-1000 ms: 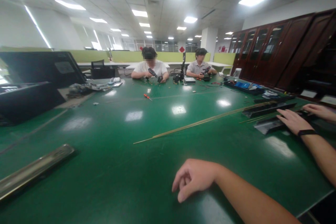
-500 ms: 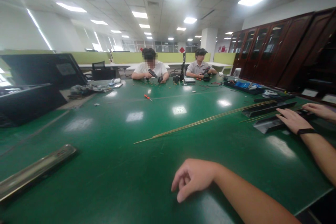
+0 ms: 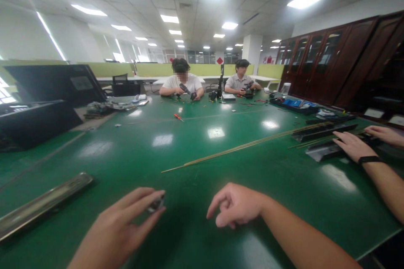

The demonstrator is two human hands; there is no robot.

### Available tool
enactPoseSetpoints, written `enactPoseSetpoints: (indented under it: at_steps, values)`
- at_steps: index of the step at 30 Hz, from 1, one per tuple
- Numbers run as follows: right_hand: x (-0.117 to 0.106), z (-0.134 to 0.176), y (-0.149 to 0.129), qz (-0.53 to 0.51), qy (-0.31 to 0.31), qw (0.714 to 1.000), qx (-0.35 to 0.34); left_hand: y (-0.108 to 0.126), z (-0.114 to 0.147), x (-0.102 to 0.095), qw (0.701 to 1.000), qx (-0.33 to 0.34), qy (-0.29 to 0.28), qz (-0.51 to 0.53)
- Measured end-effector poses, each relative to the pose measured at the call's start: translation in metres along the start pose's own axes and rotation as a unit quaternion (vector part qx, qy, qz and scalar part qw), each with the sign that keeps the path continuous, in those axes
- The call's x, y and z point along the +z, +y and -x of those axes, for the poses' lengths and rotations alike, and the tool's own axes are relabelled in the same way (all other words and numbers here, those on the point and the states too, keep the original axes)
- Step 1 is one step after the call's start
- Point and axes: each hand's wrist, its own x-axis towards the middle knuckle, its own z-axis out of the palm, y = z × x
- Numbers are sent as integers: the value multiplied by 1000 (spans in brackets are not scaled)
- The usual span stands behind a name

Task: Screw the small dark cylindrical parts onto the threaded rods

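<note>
My left hand (image 3: pixel 118 225) has come in at the lower left, its thumb and fingers pinched around a small dark, shiny metal piece (image 3: pixel 156 204). Most of that piece is hidden by the fingers, so its kind cannot be made out. Across from it, my right hand (image 3: pixel 236 206) hovers over or rests on the green table (image 3: pixel 176 227), fingers loosely curled, thumb and index finger apart. Nothing shows in it. Beyond both hands lie thin brass-coloured rods (image 3: pixel 240 147), running diagonally toward the right.
A long metal bar (image 3: pixel 47 204) lies at the left. At the right, a co-worker's hands (image 3: pixel 355 145) touch a dark metal channel (image 3: pixel 322 151). A red screwdriver (image 3: pixel 178 117) lies farther back. Two people sit at the far edge with power tools; black monitors (image 3: pixel 53 82) stand at the left.
My left hand has entered from below, holding the small metal piece. My right hand has lifted slightly, its thumb and index finger shifting. The co-worker's hands look nearly the same.
</note>
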Motion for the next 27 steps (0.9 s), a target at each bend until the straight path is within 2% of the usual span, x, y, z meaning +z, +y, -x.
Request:
enactPoseSetpoints:
  at_steps: [3,5,9,11,13,16,22,27]
  values:
    - [-4,0,2,-53,29,998,-36,40,-16,28,989,64,-123,53]
    - [-5,-3,6,-62,50,995,-61,61,-20,41,977,62,-185,90]
    - [-1,-9,10,-31,68,993,-89,75,-12,54,959,31,-248,136]
    - [2,-9,11,6,85,990,-109,73,-5,57,959,3,-241,151]
    - [6,-8,12,47,98,985,-137,69,1,60,963,-24,-209,166]
    - [8,-4,11,102,91,976,-170,65,5,62,965,-42,-177,189]
    - [12,2,3,261,107,939,-198,66,5,66,955,-92,-182,216]
    - [19,1,2,334,121,908,-219,66,7,69,955,-92,-162,230]
